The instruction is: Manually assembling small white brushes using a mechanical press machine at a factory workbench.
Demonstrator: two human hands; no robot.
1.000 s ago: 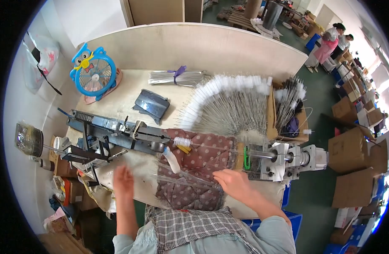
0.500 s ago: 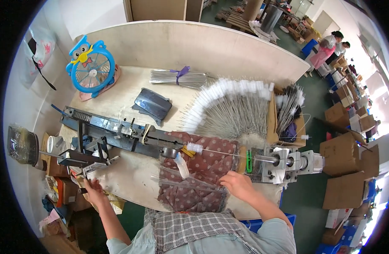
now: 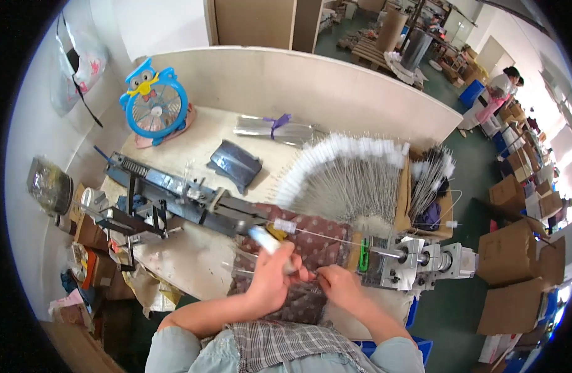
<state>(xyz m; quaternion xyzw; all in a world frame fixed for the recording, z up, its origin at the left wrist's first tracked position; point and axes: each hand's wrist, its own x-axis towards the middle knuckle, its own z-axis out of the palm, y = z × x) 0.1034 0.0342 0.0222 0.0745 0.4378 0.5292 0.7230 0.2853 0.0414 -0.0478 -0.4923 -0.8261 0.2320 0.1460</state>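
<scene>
Left hand [image 3: 268, 281], fingers closed around a white-tipped tube [image 3: 270, 244]; right hand [image 3: 339, 287], fingers pinched on a thin wire [image 3: 307, 271] just beside it. Both hands lie over patterned cloth [image 3: 311, 248] at the near tabletop [image 3: 192, 261] edge, in front of the long metal machine [image 3: 192, 202]. Behind it, white-tipped rods [image 3: 348, 180] fan out; blue fan [image 3: 155, 105] at far left.

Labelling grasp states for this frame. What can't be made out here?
- Head view: what the left hand grips; only a white, blue-tipped tube end shows above it.
- Head view: whether the right hand pinches anything; its fingers are too small to tell.
- Head view: the patterned cloth partly hidden by both hands.
- Head view: far people, tiny and bent at the rim.
</scene>
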